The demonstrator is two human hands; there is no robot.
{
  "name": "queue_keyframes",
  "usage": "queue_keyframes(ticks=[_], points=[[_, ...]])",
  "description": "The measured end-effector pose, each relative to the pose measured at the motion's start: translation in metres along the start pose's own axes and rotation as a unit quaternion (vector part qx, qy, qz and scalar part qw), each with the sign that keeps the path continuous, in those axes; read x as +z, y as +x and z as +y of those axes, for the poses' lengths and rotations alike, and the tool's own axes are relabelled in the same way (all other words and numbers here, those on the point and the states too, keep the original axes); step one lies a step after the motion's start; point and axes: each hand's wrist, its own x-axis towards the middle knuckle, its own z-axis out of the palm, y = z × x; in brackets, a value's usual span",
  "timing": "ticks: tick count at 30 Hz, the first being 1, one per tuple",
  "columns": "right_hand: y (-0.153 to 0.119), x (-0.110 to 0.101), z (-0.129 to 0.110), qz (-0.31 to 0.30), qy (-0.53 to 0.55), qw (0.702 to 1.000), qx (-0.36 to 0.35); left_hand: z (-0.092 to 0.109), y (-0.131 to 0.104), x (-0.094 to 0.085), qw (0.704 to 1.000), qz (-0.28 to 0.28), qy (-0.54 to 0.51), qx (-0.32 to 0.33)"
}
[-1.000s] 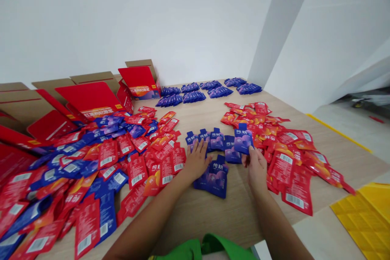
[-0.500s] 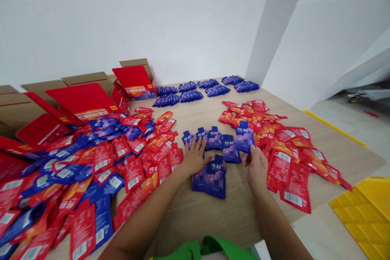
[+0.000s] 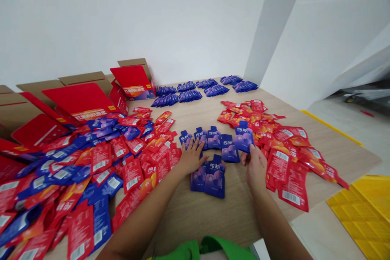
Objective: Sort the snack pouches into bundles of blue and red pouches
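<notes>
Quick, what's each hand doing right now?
Left hand: open, spread over blue fruit-print pouches.
Right hand: closed, holding a single blue fruit-print pouch by its lower corner.

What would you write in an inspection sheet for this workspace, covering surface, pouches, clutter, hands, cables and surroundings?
Surface: wood-look table, pale brown.
Pouches: front blue pouches lie between the piles; fanned blue groups lie at the back.
Clutter: mixed red-and-blue heap at left, red pile at right.
Hands: left hand spread over front pouches; right hand pinches one blue pouch.
Cables: nothing seen.
Surroundings: open red cartons back left, white wall behind, yellow quilted item at right.
</notes>
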Motion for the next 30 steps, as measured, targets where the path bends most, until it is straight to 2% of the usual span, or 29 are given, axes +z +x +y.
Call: queue_keyframes(ticks=[3, 5, 9, 12, 16, 21, 24, 27, 30], points=[[0.0, 0.0, 0.001, -0.007, 0.001, 1.0, -0.002, 0.001, -0.003, 0.0, 1.0, 0.005, -0.001, -0.007], [-0.001, 0.001, 0.001, -0.005, 0.003, 1.0, -0.001, 0.009, -0.008, 0.0, 1.0, 0.028, 0.001, -0.01], [-0.001, 0.002, 0.0, 0.005, 0.007, 1.0, 0.003, 0.034, -0.026, 0.007, 0.995, 0.081, 0.0, 0.059], [0.0, 0.003, -0.002, 0.012, 0.013, 1.0, -0.002, 0.045, -0.038, 0.015, 0.993, 0.057, -0.007, 0.102], [-0.001, 0.005, -0.004, 0.02, 0.034, 0.999, -0.005, 0.042, -0.042, 0.019, 0.994, 0.041, -0.013, 0.097], [0.0, 0.004, -0.004, 0.037, 0.031, 0.999, -0.006, 0.054, -0.024, 0.006, 0.99, 0.109, -0.037, 0.081], [0.003, 0.001, 0.001, 0.046, 0.029, 0.998, -0.008, 0.069, -0.002, 0.001, 0.983, 0.134, -0.041, 0.119], [0.006, -0.003, 0.007, 0.054, 0.032, 0.998, 0.004, 0.075, 0.018, 0.004, 0.986, 0.077, -0.019, 0.148], [0.01, -0.004, 0.013, 0.059, 0.033, 0.997, 0.03, 0.071, 0.024, 0.01, 0.99, 0.032, -0.006, 0.139]])
